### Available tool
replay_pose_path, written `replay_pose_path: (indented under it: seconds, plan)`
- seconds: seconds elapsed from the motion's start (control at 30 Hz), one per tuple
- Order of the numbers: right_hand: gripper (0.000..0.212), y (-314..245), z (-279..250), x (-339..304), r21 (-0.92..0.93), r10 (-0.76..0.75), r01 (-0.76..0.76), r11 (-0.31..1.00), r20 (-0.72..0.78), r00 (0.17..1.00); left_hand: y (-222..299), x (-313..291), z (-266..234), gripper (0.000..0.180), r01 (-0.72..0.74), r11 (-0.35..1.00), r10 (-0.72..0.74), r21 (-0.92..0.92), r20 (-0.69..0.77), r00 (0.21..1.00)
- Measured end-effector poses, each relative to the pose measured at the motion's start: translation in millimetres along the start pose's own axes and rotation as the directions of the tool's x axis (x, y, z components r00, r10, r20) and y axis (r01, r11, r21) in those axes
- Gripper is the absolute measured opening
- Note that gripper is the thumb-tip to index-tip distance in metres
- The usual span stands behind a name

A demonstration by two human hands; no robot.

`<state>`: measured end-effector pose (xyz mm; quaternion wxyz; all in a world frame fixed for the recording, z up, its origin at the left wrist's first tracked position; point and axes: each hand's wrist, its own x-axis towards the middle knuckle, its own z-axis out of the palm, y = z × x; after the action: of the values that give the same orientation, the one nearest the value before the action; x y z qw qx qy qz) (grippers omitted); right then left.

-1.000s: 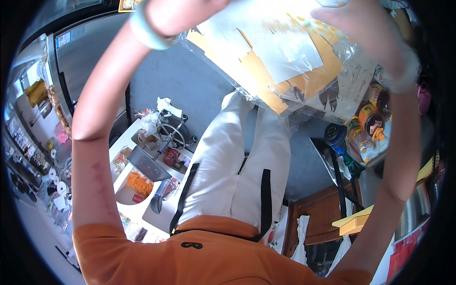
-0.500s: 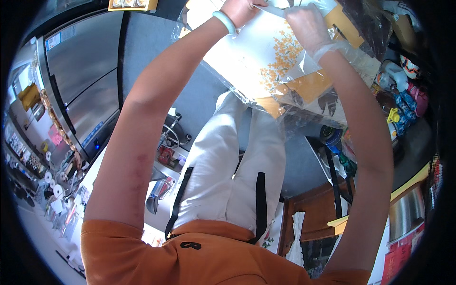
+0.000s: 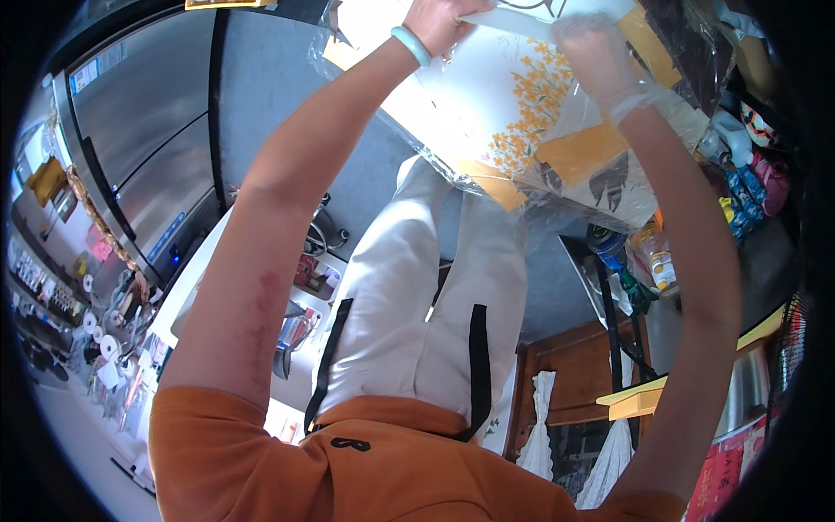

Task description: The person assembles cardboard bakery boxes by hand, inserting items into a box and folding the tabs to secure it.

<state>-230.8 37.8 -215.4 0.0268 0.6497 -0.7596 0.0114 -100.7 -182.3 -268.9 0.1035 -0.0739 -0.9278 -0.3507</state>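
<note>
Up at the top of the head view, my left hand (image 3: 439, 28), with a pale green bangle (image 3: 411, 46) on its wrist, pinches one end of a whitish strip (image 3: 515, 23). The strip runs across to my right hand (image 3: 598, 59), which wears a clear plastic glove and is closed at the other end; its fingers are slightly blurred. Beneath both hands lies a white panel printed with yellow flowers (image 3: 531, 109). Orange-yellow patches (image 3: 584, 157) and dark leaf shapes border the print. Loose clear plastic film (image 3: 639, 200) covers the panel's near and right edges.
A dark tabletop holds bottles, a blue patterned bundle (image 3: 745, 204) and other items at right. A metal-fronted appliance (image 3: 143, 104) stands at left. Below are a wooden cabinet (image 3: 565, 370), white curtains (image 3: 541, 426) and a yellow-edged board (image 3: 639, 400).
My right hand has moved to the right, away from my left hand, and more of the whitish strip shows between them. The whole view has shifted slightly.
</note>
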Motion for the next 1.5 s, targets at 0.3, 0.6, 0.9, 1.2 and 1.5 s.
replay_pose_path:
  seconds: [0.3, 0.6, 0.9, 1.2, 1.5]
  plan:
    - [0.004, -46, 16, -17, -0.439, -0.108, 0.163, 0.884, 0.148, 0.983, 5, -14, -7, 0.040, -0.299, 0.891, 0.268, 0.342, 0.138, 0.954]
    - [0.002, -35, 19, -21, -0.319, -0.080, 0.103, 0.942, 0.084, 0.993, 17, -10, -16, 0.038, -0.244, 0.899, 0.168, 0.364, 0.228, 0.959]
    - [0.026, 14, -63, -17, 0.788, 0.584, -0.524, 0.324, 0.270, 0.766, 55, -6, -35, 0.047, 0.725, 0.362, -0.653, -0.586, 0.395, 0.646]
    - [0.027, 12, -68, -34, 0.881, 0.662, -0.330, -0.340, 0.473, 0.582, 70, -27, -33, 0.066, 0.621, 0.781, -0.624, -0.067, -0.027, 0.781]
    - [0.048, -20, -111, -39, 0.839, 0.715, -0.381, -0.389, 0.536, 0.450, 130, 6, -98, 0.019, 0.680, 0.201, -0.689, -0.705, 0.392, 0.610]
